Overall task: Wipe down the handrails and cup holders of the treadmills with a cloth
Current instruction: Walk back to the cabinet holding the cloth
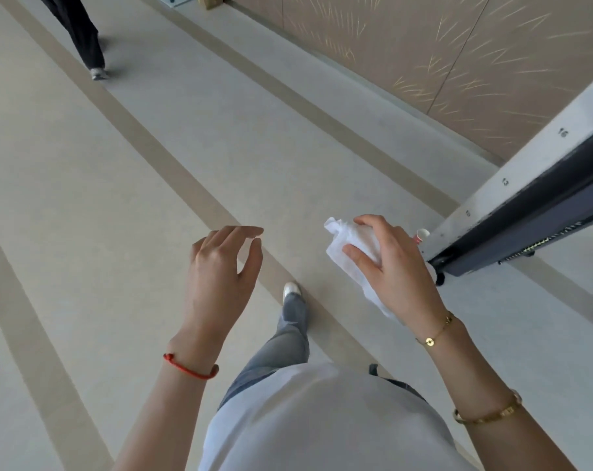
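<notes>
- Right hand: grip closed around a crumpled white cloth; thumb across the near face, fingers curled over the top. Cloth bunches out past the fingertips and trails below the palm toward the wrist.
- Right wrist carries a thin gold chain bracelet; a gold bangle sits further up the forearm.
- Left hand: grip empty, fingers loosely curled, thumb apart from them, held in the air over the floor. Red cord bracelet on the wrist.
- The two hands are well apart, touching nothing else.
- Treadmill: only one end shows at the right edge, pale side rail with small numerals, dark belt deck beside it. Cloth and right hand are near this end but not touching it. Handrails and cup holders are not in view.
- Small cup-like object, white rim with a red band, shows just beyond the right hand by the treadmill corner; contents cannot be seen.
- Below: white shirt, grey trousers, one pale shoe forward on the floor, which is pale with tan stripes.
- Top left: another person's dark trouser leg and shoe. Brown patterned wall panel runs along the top right.
</notes>
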